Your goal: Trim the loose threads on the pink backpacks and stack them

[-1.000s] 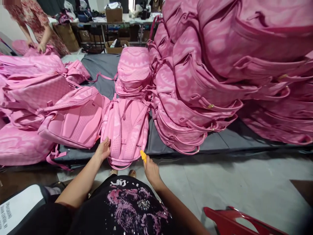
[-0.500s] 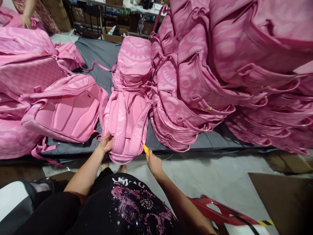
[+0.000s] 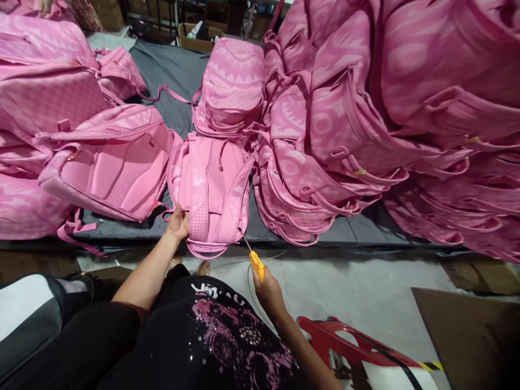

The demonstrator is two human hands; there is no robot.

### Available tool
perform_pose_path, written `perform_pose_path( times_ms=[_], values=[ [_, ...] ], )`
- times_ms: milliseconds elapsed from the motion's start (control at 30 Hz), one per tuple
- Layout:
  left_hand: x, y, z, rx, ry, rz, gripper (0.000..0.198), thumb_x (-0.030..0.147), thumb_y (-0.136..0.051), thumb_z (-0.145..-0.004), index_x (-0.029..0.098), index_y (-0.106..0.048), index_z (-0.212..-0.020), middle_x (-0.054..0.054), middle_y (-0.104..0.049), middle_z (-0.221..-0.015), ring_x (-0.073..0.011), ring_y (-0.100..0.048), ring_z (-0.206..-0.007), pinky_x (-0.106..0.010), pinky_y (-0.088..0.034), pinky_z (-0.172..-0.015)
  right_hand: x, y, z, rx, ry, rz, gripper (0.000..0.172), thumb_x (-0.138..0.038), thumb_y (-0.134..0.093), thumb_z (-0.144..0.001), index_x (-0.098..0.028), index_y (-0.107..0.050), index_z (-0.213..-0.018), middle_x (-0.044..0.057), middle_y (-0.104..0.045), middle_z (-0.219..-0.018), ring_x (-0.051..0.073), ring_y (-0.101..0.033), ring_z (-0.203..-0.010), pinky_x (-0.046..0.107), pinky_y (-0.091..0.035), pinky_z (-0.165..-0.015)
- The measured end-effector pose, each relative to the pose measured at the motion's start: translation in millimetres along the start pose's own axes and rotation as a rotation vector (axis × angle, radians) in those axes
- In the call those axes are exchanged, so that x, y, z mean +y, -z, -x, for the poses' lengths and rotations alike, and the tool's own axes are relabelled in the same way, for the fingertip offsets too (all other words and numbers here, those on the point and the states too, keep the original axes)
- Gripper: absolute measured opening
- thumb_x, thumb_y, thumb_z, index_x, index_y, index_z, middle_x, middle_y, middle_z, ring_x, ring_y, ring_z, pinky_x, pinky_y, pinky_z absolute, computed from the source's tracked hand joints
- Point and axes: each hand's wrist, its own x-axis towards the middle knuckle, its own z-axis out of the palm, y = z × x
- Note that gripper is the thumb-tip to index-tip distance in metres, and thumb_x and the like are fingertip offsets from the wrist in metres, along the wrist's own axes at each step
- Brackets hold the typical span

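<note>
A pink backpack [image 3: 215, 189] lies in front of me with its back panel and straps facing up. My left hand [image 3: 179, 223] grips its lower left side. In my right hand [image 3: 268, 290] is a yellow-handled soldering iron [image 3: 257, 262] with a thin metal shaft and a thin cord. The iron's tip points at the lower right edge of the backpack, near the strap end; whether it touches cannot be made out. Another pink backpack [image 3: 233, 81] lies just behind, its patterned front up.
Pink backpacks are stacked high on the right [image 3: 325, 130] and piled on the left [image 3: 109, 168] of the dark-covered table [image 3: 162, 59]. A red hand truck [image 3: 345, 336] stands on the floor at lower right, near brown cardboard [image 3: 450, 325]. Another person's hand shows at top left.
My right hand has drawn down and away from the backpack, so the iron's metal shaft now shows. The left hand keeps its grip. The view has tilted downward.
</note>
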Motion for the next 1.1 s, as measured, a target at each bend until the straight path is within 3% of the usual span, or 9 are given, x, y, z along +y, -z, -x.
perform_pose_path(
  times_ms=[167, 433, 533, 600, 667, 800, 933, 1033, 1100],
  values=[
    [-5.8, -2.1, 2.7, 0.016, 0.035, 0.022, 0.069, 0.059, -0.042, -0.095, 0.009, -0.045, -0.143, -0.021, -0.068, -0.122, -0.0318, -0.058, -0.126, -0.051, -0.035, -0.115, 2.6, 0.6, 38.5, -0.255, 0.128, 0.013, 0.027, -0.033, -0.038, -0.099, -0.019, -0.054, -0.116, 0.007, -0.074, -0.08, 0.023, -0.072, -0.074, 0.024, -0.036, -0.057],
    [-6.0, -28.4, 10.5, 0.134, 0.003, -0.091, 0.053, 0.05, -0.053, -0.093, 0.008, -0.058, -0.126, -0.018, -0.072, -0.111, -0.0311, -0.063, -0.118, -0.048, -0.041, -0.111, -54.0, 26.3, 11.2, -0.413, 0.126, 0.295, 0.025, -0.031, -0.04, -0.101, -0.018, -0.056, -0.114, 0.011, -0.074, -0.092, 0.024, -0.071, -0.084, 0.027, -0.037, -0.062],
    [-12.7, -32.6, 31.9, 0.335, -0.097, -0.466, 0.052, 0.043, -0.067, -0.084, 0.011, -0.059, -0.124, -0.018, -0.069, -0.118, -0.0341, -0.057, -0.124, -0.049, -0.041, -0.11, -54.8, 24.1, 8.2, -0.409, 0.108, 0.278, 0.028, -0.033, -0.041, -0.1, -0.018, -0.056, -0.119, 0.011, -0.073, -0.093, 0.023, -0.07, -0.085, 0.026, -0.039, -0.066],
    [-26.1, -30.1, 48.9, 0.473, -0.299, -0.909, 0.062, 0.036, -0.075, -0.077, 0.015, -0.055, -0.131, -0.018, -0.06, -0.135, -0.0362, -0.043, -0.138, -0.051, -0.032, -0.115, -55.8, 20.9, 6.9, -0.395, 0.095, 0.216, 0.029, -0.033, -0.04, -0.099, -0.02, -0.057, -0.119, 0.009, -0.073, -0.093, 0.021, -0.069, -0.085, 0.025, -0.04, -0.068],
    [-44.1, -23.4, 60.1, 0.373, -0.477, -1.399, 0.071, 0.028, -0.076, -0.073, 0.019, -0.05, -0.139, -0.017, -0.041, -0.153, -0.0369, -0.022, -0.148, -0.054, -0.016, -0.121, -58.7, 18.9, 5.3, -0.413, 0.103, 0.122, 0.029, -0.034, -0.043, -0.098, -0.021, -0.059, -0.118, 0.008, -0.073, -0.095, 0.02, -0.069, -0.087, 0.025, -0.041, -0.069],
    [-74.0, -6.7, 51.7, -0.134, -0.476, -2.16, 0.071, 0.012, -0.061, -0.075, 0.022, -0.049, -0.145, -0.017, -0.025, -0.161, -0.0377, -0.01, -0.151, -0.062, 0.003, -0.119, -62.8, 18.9, 2.9, -0.387, 0.06, -0.014, 0.034, -0.038, -0.046, -0.096, -0.017, -0.061, -0.118, 0.012, -0.073, -0.105, 0.022, -0.069, -0.093, 0.026, -0.045, -0.072],
    [-81.0, -0.3, 26.0, -0.159, -0.597, -2.547, 0.076, 0.007, -0.055, -0.072, 0.018, -0.047, -0.147, -0.025, -0.04, -0.151, -0.0425, -0.033, -0.142, -0.067, -0.017, -0.114, -55.4, 13.3, 6.5, -0.272, 0.026, -0.166, 0.032, -0.038, -0.053, -0.091, -0.019, -0.065, -0.113, 0.009, -0.074, -0.103, 0.022, -0.07, -0.088, 0.026, -0.048, -0.069],
    [-66.6, -10.9, 13.0, -0.169, -0.69, -2.521, 0.078, 0.007, -0.049, -0.071, 0.025, -0.048, -0.146, -0.017, -0.064, -0.13, -0.0363, -0.056, -0.125, -0.056, -0.043, -0.102, -47.6, 10.9, 9.8, -0.2, 0.023, -0.23, 0.031, -0.039, -0.054, -0.088, -0.02, -0.066, -0.109, 0.008, -0.074, -0.097, 0.022, -0.07, -0.082, 0.025, -0.048, -0.063],
    [-48.8, -30.9, 10.0, -0.029, -0.692, -2.386, 0.077, 0.013, -0.047, -0.074, 0.032, -0.043, -0.148, -0.009, -0.074, -0.109, -0.0314, -0.069, -0.1, -0.045, -0.054, -0.082, -45.1, 17.1, 14.1, -0.204, 0.108, -0.321, 0.031, -0.041, -0.055, -0.086, -0.023, -0.065, -0.11, 0.004, -0.075, -0.093, 0.02, -0.07, -0.076, 0.023, -0.047, -0.058]
  ],
)
